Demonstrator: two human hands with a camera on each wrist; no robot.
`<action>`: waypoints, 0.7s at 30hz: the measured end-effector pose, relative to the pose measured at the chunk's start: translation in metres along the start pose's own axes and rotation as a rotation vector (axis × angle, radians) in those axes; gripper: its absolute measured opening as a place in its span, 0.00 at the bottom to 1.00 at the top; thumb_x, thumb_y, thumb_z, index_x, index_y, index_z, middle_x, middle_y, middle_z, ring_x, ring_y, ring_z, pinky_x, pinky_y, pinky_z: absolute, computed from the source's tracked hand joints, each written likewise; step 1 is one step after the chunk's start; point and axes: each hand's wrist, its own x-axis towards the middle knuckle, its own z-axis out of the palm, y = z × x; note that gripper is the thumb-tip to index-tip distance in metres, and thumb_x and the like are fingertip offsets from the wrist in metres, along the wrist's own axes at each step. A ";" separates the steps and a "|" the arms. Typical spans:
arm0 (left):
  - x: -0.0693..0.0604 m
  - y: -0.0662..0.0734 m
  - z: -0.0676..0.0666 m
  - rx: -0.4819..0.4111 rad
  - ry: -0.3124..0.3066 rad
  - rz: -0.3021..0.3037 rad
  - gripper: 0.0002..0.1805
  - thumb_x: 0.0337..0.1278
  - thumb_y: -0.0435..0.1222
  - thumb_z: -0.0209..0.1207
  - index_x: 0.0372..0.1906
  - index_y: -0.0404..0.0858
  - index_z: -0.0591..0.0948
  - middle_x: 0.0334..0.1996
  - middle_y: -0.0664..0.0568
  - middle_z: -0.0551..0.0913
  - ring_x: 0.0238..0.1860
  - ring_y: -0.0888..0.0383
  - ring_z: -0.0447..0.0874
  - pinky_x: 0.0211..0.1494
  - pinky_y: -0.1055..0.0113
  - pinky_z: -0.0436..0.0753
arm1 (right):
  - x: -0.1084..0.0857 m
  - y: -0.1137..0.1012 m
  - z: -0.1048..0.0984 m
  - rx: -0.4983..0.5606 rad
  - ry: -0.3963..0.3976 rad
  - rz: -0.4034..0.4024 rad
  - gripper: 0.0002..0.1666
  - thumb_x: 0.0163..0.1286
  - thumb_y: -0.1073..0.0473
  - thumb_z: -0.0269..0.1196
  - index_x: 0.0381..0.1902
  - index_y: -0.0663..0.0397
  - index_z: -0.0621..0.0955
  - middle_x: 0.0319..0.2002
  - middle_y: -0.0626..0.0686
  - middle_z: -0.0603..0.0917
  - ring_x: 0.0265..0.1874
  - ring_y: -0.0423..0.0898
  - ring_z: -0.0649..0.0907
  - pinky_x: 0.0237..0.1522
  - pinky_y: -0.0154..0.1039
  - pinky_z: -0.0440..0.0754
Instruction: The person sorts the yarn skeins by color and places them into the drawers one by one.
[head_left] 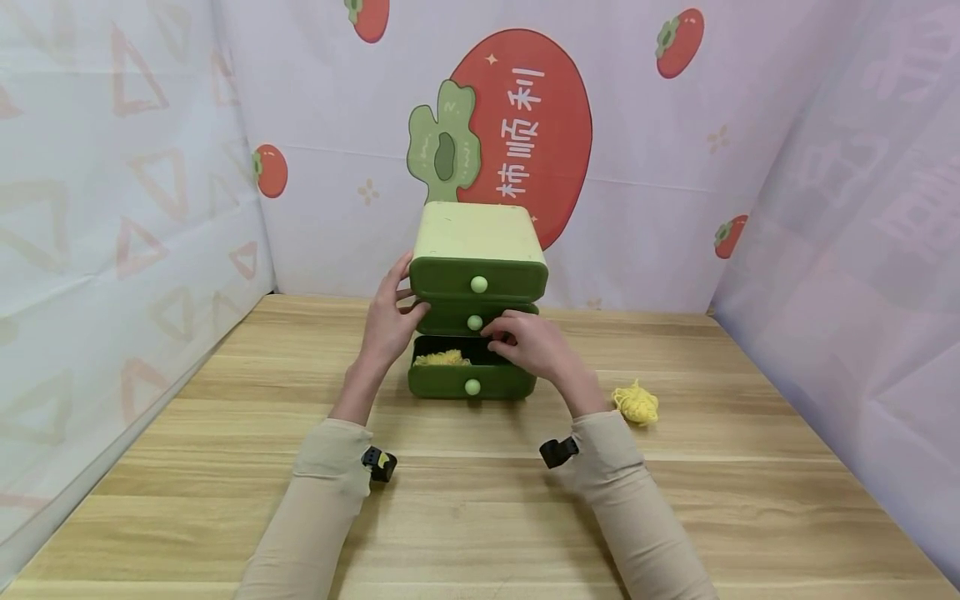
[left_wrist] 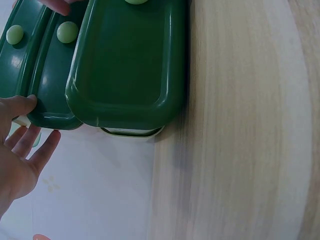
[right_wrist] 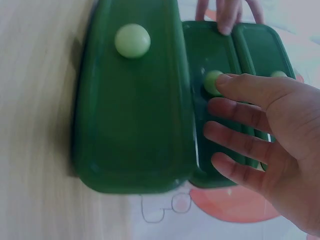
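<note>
A small cabinet (head_left: 480, 233) with a pale top has three green drawers with light green knobs. Its bottom drawer (head_left: 442, 383) is pulled out, with yellow yarn (head_left: 442, 357) inside at the left. My left hand (head_left: 386, 329) rests on the cabinet's left side, thumb against the front of the middle drawer (left_wrist: 55, 85) and fingers fairly straight along the side. Over the open bottom drawer, my right hand (head_left: 528, 342) is at the middle drawer's knob (right_wrist: 212, 83). In the right wrist view its thumb tip overlaps that knob, while the other fingers are spread apart.
A yellow yarn ball (head_left: 636, 404) lies on the wooden table (head_left: 465, 517), right of the cabinet and beyond the right forearm. Behind the table hangs a pale cloth backdrop (head_left: 330, 100) printed with red fruit. Cloth walls stand at both sides.
</note>
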 end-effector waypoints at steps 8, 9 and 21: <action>0.001 -0.001 0.000 -0.010 -0.004 -0.001 0.44 0.63 0.28 0.62 0.77 0.62 0.59 0.69 0.43 0.67 0.59 0.42 0.80 0.56 0.49 0.85 | -0.007 0.021 -0.013 0.137 -0.073 0.023 0.14 0.69 0.60 0.65 0.50 0.57 0.86 0.41 0.53 0.85 0.41 0.49 0.83 0.45 0.45 0.83; 0.000 -0.001 0.000 -0.010 -0.004 0.000 0.44 0.63 0.28 0.62 0.77 0.62 0.59 0.69 0.44 0.67 0.59 0.42 0.80 0.56 0.49 0.85 | -0.008 0.024 -0.015 0.152 -0.079 0.025 0.14 0.69 0.60 0.65 0.50 0.58 0.86 0.41 0.53 0.85 0.40 0.49 0.83 0.45 0.45 0.83; 0.000 0.000 0.000 0.001 -0.007 0.005 0.44 0.63 0.28 0.61 0.77 0.62 0.58 0.70 0.44 0.67 0.59 0.42 0.79 0.56 0.48 0.84 | -0.019 0.043 -0.025 0.214 -0.148 0.070 0.16 0.69 0.60 0.65 0.52 0.61 0.84 0.41 0.55 0.86 0.38 0.50 0.84 0.40 0.41 0.82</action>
